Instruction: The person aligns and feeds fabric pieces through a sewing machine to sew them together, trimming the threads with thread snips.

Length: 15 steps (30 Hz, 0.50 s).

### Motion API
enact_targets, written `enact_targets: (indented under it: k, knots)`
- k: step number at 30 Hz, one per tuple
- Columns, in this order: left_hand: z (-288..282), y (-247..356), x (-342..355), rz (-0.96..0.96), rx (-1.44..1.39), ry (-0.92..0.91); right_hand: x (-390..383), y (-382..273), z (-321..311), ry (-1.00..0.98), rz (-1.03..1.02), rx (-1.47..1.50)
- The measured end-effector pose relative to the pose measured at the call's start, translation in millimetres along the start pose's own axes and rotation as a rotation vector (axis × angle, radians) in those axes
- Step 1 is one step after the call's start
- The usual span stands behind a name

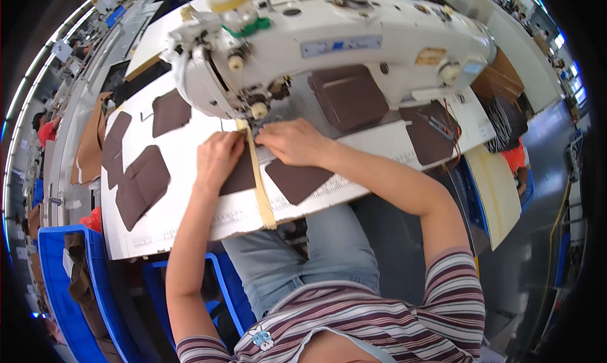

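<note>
A white sewing machine stands over the table, its needle area just beyond my hands. My left hand rests on a dark brown fabric piece, its fingers closed together at the piece's far edge. Closed fingertips of my right hand are beside the presser foot; what they pinch is hidden. Between the hands a pale yellow strip runs from the needle area to the table's near edge. Another brown piece lies below my right wrist.
Brown pieces lie on the white table at left. A brown stack sits under the machine arm. Scissors lie on a brown piece at right. A blue bin holding fabric stands at lower left.
</note>
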<state>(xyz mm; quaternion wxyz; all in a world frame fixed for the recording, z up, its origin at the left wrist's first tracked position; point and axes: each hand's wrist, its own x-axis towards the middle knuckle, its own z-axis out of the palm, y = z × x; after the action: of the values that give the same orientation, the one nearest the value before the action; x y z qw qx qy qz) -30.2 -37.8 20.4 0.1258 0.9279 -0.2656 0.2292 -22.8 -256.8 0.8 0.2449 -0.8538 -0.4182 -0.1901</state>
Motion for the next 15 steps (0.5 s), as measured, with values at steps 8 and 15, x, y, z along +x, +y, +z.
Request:
enact_targets:
  k: [8,15]
  knots:
    - [-1.7,-1.4,-4.8,0.074,-0.201,0.114,-2.3,7.8,-4.2,0.12,-0.28,-0.247]
    - [-3.3,-17.2,6.7,0.195,-0.175,0.019,12.8,21.9,-4.2,0.023,-0.283,-0.102]
